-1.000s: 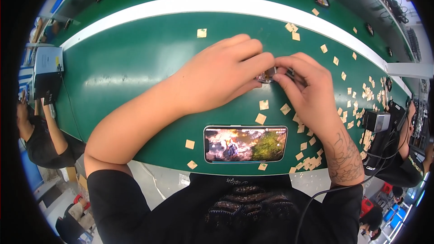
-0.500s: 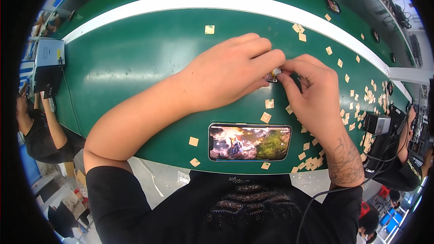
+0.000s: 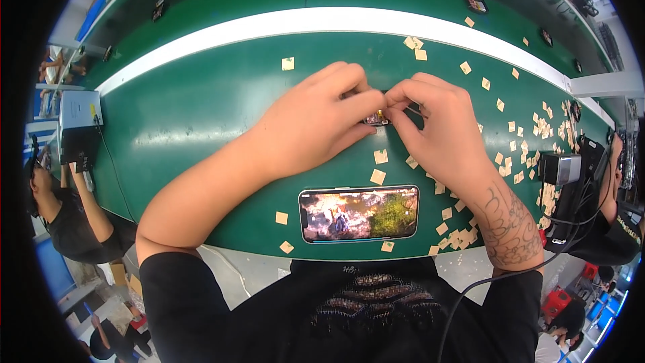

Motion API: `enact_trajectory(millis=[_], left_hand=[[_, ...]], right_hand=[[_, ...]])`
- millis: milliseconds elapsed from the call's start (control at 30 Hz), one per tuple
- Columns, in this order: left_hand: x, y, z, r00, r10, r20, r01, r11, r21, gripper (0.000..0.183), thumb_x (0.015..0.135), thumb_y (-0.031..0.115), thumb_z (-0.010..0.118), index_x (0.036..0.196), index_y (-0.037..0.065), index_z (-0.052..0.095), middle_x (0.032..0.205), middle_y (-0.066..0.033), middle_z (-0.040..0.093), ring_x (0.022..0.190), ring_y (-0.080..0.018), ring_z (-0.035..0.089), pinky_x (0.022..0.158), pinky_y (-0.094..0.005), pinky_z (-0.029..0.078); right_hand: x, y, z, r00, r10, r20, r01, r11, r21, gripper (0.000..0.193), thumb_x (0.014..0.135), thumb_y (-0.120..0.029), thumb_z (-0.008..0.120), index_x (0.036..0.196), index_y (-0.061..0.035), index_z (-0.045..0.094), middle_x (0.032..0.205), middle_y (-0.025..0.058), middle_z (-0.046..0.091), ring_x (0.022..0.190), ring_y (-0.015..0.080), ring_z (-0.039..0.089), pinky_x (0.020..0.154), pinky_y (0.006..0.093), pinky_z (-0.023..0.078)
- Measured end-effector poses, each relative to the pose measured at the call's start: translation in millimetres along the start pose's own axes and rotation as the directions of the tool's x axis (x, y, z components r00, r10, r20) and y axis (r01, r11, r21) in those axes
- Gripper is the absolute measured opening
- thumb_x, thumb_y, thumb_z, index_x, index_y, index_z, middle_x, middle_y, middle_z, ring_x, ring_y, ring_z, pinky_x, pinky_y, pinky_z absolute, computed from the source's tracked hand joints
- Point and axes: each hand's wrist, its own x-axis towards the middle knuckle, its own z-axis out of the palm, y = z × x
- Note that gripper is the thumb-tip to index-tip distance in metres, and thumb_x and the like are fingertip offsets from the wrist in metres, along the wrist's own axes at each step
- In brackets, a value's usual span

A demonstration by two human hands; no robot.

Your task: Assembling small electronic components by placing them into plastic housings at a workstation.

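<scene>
Over the green table (image 3: 195, 107), my left hand (image 3: 322, 111) holds a small dark part with shiny, coloured bits (image 3: 373, 119) between thumb and curled fingers. Most of that part is hidden behind the fingers. My right hand (image 3: 440, 121) meets it from the right, thumb and forefinger pinched together at the part's edge. Whatever lies in that pinch is too small to make out. Nearer to me a phone (image 3: 359, 214) lies flat, its lit screen showing a colourful picture. Small square tan pieces (image 3: 381, 156) lie just below the hands.
Many more tan squares (image 3: 463, 236) are scattered on the right side. A grey-and-black box (image 3: 561, 169) with cables stands at the right, another boxy device (image 3: 80, 124) at the far left. A white ledge (image 3: 322, 19) crosses the back. People sit on both sides.
The view has shifted, so the table's things appear further left and slightly lower. Both hands stay together at the small part; a whitish bit seen at the right fingertips no longer shows.
</scene>
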Motion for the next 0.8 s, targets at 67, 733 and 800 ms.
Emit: enact_trajectory(millis=[67,733,800], left_hand=[[0,1,1,1.000,0.020,0.010,-0.020,0.999,0.032,0.031,0.080,0.007,0.087,0.109,0.008,0.075,0.104,-0.0073,0.062,0.095,-0.0289,0.063,0.081,-0.0405,0.056],[2,4,0,0.990,0.020,-0.138,-0.027,0.998,-0.054,0.038,0.085,0.001,0.084,0.121,0.004,0.071,0.109,-0.0090,0.071,0.087,-0.0246,0.067,0.075,-0.0339,0.056],[4,3,-1,0.987,-0.153,-0.054,0.124,0.926,-0.356,0.036,0.089,-0.001,0.082,0.122,0.002,0.069,0.105,-0.0082,0.074,0.080,-0.0180,0.066,0.071,-0.0289,0.053]], right_hand=[[-2,2,-2,1.000,0.007,-0.019,-0.006,0.999,0.042,0.010,0.087,0.000,0.075,0.095,-0.0016,0.070,0.088,0.0125,0.070,0.081,0.0332,0.071,0.070,0.0428,0.056],[-2,5,-9,0.980,0.142,0.141,-0.198,0.800,0.567,0.016,0.096,0.007,0.071,0.111,0.0042,0.068,0.091,0.0044,0.070,0.080,0.0031,0.062,0.069,0.0211,0.050],[1,4,-8,0.973,0.183,0.138,-0.229,0.782,0.579,0.012,0.096,0.008,0.070,0.108,0.0060,0.067,0.090,0.0033,0.069,0.080,0.0037,0.062,0.069,0.0214,0.051]])
